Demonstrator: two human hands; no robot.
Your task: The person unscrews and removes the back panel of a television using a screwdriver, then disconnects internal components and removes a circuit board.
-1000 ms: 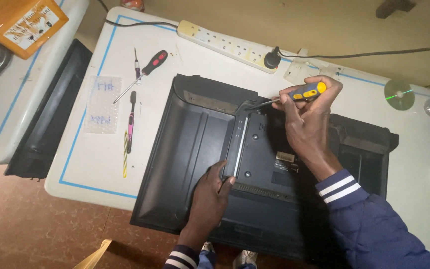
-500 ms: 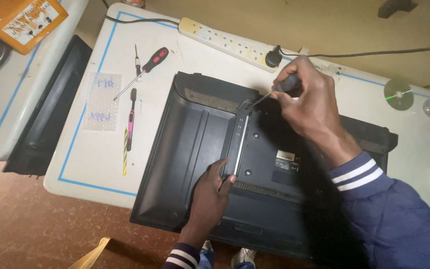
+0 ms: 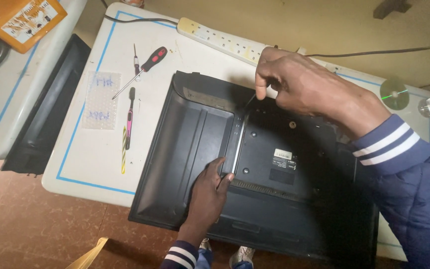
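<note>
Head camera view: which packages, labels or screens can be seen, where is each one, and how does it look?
Orange box: top left corner, on the neighbouring table; flat, with a pale printed label.
White sticker: on the black television back panel, right of the left hand; small rectangle.
Clear bubbled sheet: on the white table, left of the panel; blue handwriting.
Screen: none visible; the television lies face down.

My left hand presses on the black television back cover lying on the white worktop, while my right hand grips a screwdriver against it.
</note>
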